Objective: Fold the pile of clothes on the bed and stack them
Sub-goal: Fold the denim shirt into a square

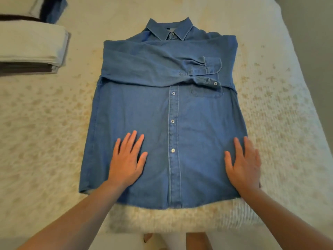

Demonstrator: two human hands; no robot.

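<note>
Shirt (162,114), blue denim, lies front-up and buttoned in the centre of the frame on the bed (45,123), collar toward the top, hem at the near edge of the bed. Both sleeves are folded across the chest; the cuffs (207,73) overlap just above the pocket, right of centre.

Left hand (128,159): flat, fingers straight and spread, palm pressing the lower left panel. Grips nothing. Right hand (243,163): also flat and open, resting on the lower right panel close to the side seam; slightly blurred. Likely step: smoothing the body ahead of the next fold.

Folded stack (30,47) sits at upper left of the frame, white and dark layers, well apart from the shirt. A second blue item (55,9) shows at the top left corner; too cropped to identify.

Risks, as judgement:
- Sleeves are loose on top. A quick lift of the hem toward the collar could slide the cuffs off and undo the cross.
- Body flares toward the hem, the left edge wider than the shoulders. Folding without bringing the sides in gives an uneven packet that would sit poorly on the stack.
- Hem lies at the edge of the bed; a pull toward the person could drag it over.
- Bedcover is textured and soft, so hard smoothing may bunch the fabric underneath.
</note>
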